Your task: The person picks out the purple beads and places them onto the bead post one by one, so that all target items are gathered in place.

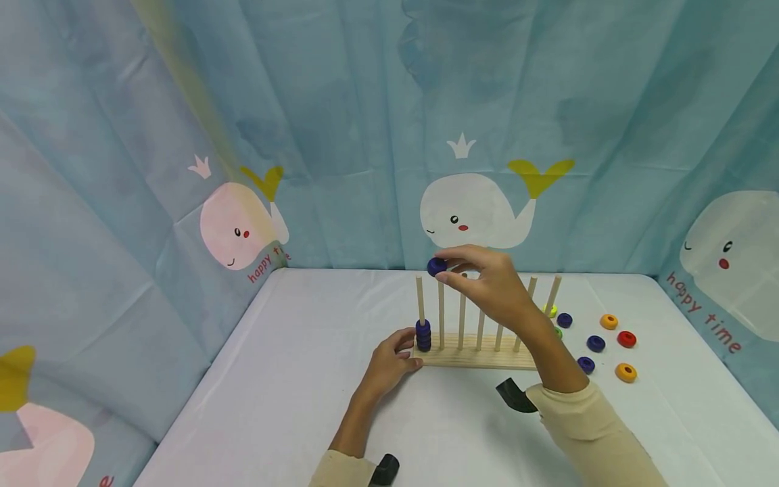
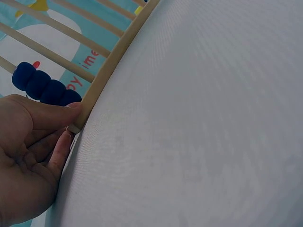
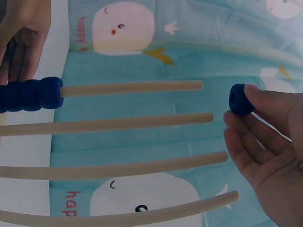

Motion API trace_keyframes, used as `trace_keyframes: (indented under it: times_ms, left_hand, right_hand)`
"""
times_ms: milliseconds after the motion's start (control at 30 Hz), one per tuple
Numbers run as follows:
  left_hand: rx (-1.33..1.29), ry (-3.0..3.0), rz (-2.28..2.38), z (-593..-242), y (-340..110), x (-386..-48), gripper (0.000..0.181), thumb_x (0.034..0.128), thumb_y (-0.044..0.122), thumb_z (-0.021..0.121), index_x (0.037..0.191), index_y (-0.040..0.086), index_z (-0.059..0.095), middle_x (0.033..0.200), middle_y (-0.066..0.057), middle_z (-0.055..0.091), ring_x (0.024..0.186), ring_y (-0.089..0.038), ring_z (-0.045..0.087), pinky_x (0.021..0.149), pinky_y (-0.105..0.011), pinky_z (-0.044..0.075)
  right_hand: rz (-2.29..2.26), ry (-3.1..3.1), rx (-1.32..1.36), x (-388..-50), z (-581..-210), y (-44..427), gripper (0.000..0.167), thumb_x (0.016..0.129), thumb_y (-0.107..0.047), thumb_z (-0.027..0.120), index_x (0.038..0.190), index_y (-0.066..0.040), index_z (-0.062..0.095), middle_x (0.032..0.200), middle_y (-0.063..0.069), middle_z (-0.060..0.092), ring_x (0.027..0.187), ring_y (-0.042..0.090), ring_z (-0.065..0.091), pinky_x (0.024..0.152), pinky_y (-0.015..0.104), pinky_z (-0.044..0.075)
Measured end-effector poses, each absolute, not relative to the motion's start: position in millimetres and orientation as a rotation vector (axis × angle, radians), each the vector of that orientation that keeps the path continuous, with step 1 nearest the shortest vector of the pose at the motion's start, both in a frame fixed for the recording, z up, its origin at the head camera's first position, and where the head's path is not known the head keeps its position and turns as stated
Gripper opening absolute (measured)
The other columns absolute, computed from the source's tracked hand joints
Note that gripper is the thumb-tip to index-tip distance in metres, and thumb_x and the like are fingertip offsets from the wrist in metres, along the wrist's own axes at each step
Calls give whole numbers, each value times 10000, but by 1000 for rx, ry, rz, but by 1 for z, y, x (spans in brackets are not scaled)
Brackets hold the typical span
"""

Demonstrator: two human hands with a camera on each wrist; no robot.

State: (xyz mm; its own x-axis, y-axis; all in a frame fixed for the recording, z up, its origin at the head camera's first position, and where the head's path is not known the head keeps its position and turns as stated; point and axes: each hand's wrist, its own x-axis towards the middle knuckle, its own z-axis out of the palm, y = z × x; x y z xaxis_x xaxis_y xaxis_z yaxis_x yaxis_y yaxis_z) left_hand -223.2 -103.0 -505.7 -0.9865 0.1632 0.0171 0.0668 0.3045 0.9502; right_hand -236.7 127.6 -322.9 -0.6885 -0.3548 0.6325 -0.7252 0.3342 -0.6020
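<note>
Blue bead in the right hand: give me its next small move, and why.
Probably shift the blue bead slightly left, over the tip of the leftmost peg: the right hand pinches it clear of every peg, and the leftmost carries stacked blue beads with bare wood above them.

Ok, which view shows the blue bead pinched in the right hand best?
The right wrist view: the blue bead appears large, its hole visible. The head view shows it small, in the right hand; the left wrist view doesn't show it.
</note>
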Motion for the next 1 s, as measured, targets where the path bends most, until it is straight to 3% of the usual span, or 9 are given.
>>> trace_keyframes:
  times_ms: [233,333,500,1000]
  left_hand:
    - [198,2482,1770,-506,-103,-226,655,883,10,792,1499,100,586,1442,-152,652,1320,-317,642,1119,-397,556]
    - [190,2483,1773,-507,-104,-226,653,883,19,793,1498,101,588,1445,-147,652,1319,-314,643,1121,-405,554]
    - [202,2479,1773,-508,-104,-226,656,881,11,784,1500,99,585,1453,-154,647,1325,-329,639,1123,-423,553]
    - [217,2476,1769,-505,-103,-224,650,891,20,773,1506,91,576,1473,-149,632,1365,-326,607,1150,-423,532]
  right_hand:
    - [1246,-2282,949,-239,-327,120,328,951,-109,802,1273,-69,752,1179,50,780,1031,200,753,850,424,645]
    - [1242,-2322,931,-239,-327,117,333,953,-125,803,1278,-78,752,1184,47,781,1057,208,752,866,462,632]
    - [1245,-2347,928,-241,-327,112,329,953,-121,802,1273,-65,749,1164,52,785,1050,212,758,947,478,630]
    - [1195,-2355,958,-245,-329,105,284,964,-121,787,1237,-45,770,1177,53,779,1016,198,733,904,412,647]
